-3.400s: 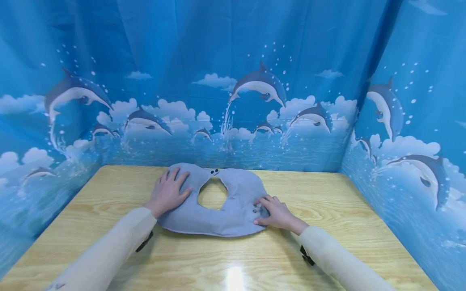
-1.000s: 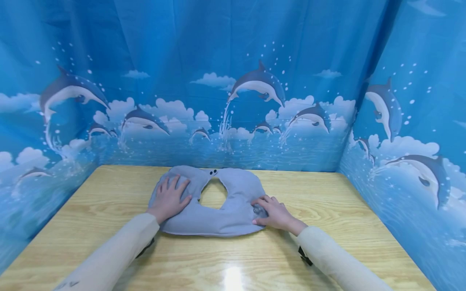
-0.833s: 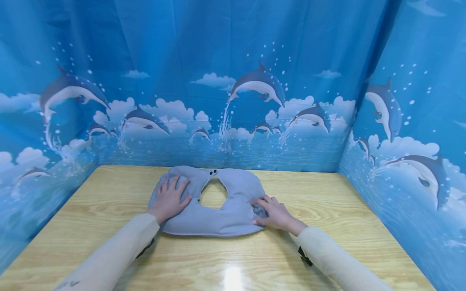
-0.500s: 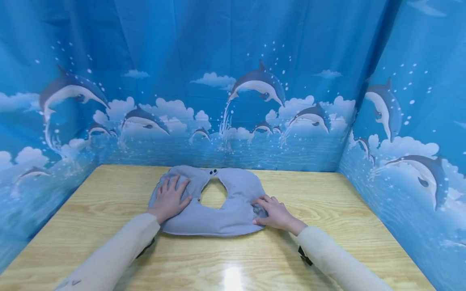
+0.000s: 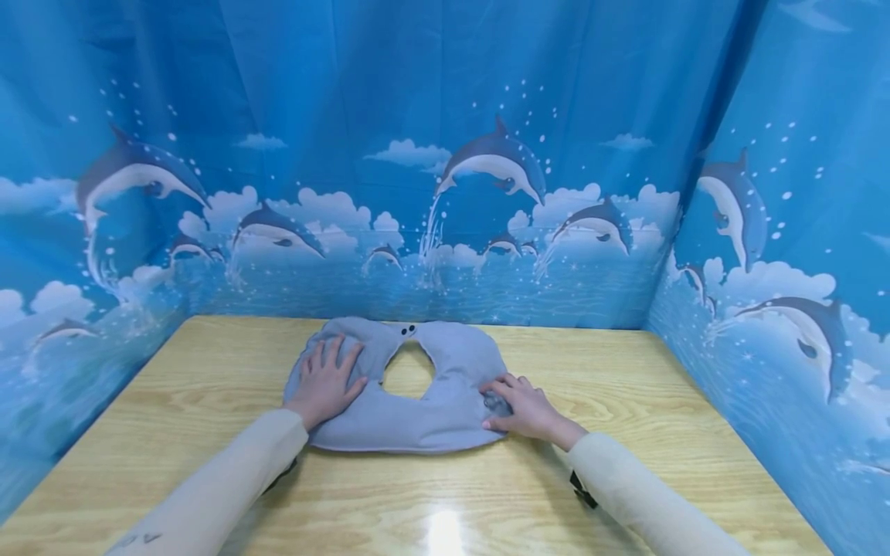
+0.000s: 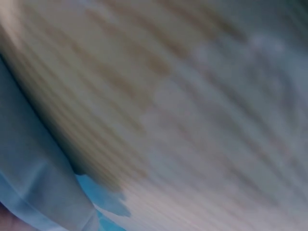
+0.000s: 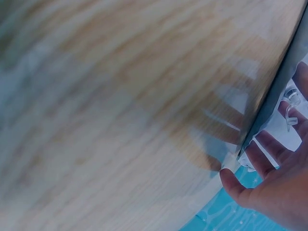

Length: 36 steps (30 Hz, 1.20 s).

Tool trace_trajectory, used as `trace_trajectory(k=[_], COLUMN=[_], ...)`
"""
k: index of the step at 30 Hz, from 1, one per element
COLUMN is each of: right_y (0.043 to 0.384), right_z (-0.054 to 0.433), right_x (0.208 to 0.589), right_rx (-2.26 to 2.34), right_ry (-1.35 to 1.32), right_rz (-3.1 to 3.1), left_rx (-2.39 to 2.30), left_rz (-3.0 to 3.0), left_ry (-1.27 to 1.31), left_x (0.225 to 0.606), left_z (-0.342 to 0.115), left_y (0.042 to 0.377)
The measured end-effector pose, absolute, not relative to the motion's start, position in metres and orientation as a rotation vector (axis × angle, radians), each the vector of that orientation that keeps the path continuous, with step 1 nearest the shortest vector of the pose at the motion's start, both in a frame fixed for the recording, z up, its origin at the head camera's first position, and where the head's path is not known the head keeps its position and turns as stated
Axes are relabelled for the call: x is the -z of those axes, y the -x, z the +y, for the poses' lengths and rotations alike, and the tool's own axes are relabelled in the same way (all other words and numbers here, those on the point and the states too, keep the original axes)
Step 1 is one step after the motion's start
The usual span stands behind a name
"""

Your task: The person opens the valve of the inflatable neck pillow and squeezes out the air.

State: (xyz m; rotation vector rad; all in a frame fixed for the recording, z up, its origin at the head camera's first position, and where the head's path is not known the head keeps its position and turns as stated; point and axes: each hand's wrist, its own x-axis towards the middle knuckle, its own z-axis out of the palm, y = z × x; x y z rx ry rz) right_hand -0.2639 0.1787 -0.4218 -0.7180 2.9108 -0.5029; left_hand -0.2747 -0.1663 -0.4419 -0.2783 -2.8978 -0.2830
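Left grip (image 5: 327, 386) lies splayed, right grip (image 5: 526, 408) loosely curved.

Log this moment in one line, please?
left hand: on soft grey U-shaped pillow | right hand: on pillow, by clear plastic valve | under pillow: tan woodgrain table

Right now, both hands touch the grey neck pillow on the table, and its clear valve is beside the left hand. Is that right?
Not quite: the clear valve is beside the right hand, as the right wrist view shows. The rest is right.

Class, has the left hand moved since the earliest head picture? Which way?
Yes: the left hand has come slightly back, away from the table's far edge.
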Motion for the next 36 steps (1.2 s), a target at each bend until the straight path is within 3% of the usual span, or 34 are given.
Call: trace_trajectory(k=[36], right_y=[0.2632], right_z=[0.179], right_x=[0.4198], right_rx=[0.495], right_ry=[0.736], right_rz=[2.884], left_rx=[0.212], left_rz=[-2.918], left_ry=[0.316], left_x=[0.4381], left_z=[-0.1697], left_y=[0.2792])
